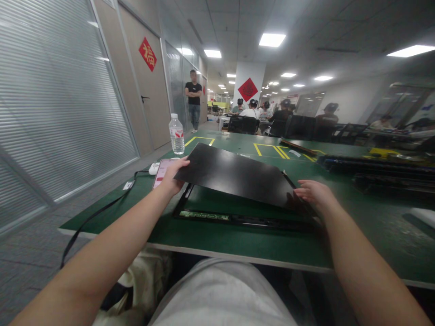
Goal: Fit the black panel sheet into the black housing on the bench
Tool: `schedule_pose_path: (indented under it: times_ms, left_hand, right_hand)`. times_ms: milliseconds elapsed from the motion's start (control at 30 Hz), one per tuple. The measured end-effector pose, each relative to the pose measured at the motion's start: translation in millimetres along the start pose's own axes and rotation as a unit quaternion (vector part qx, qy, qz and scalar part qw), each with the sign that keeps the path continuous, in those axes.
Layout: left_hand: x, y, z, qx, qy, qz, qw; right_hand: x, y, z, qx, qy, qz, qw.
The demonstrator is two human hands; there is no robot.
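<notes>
A thin, glossy black rectangular panel (234,174) is held tilted above a black frame (178,209) on the green table. My left hand (175,177) grips the panel's left edge, thumb on top and fingers underneath. At the opposite side, my right hand (314,192) has its fingers stretched out beside the panel's right corner; whether they touch it I cannot tell. Along the frame's near side runs a narrow green circuit board (204,215). Green tabletop shows through the frame, and the panel hides its far side.
Behind my left hand are a phone (163,172), a white charger (154,169) with a black cable (98,210), and a water bottle (176,136). Dark long strips (353,165) are stacked at right. One person (193,99) stands farther back; several others sit at tables.
</notes>
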State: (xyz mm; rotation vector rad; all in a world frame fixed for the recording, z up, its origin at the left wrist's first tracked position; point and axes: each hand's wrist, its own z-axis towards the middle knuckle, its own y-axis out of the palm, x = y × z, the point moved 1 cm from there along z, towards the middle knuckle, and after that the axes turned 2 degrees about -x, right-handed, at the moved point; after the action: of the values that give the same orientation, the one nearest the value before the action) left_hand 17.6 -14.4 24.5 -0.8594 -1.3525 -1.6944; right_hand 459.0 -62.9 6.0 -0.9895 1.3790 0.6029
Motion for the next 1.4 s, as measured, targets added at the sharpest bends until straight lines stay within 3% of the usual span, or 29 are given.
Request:
schedule_pose_path:
  times_ms: [300, 533, 1400]
  left_hand:
    - [-3.6, -1.0, 0.0, -0.006, 0.040, 0.065, 0.997]
    - [-2.8, -0.5, 0.0, 0.024, 0.048, 0.069, 0.996]
    - [-6.6, -7.6, 4.9, 0.018, 0.021, 0.059, 0.998]
  right_hand:
    - [3.2, -3.0, 3.9, 0.039, -0.026, -0.055, 0.997]
    - [3.8, -1.4, 3.5, 0.045, -0.031, -0.066, 0.996]
    - [9.1, -2.1, 6.7, 0.038, -0.034, -0.117, 0.992]
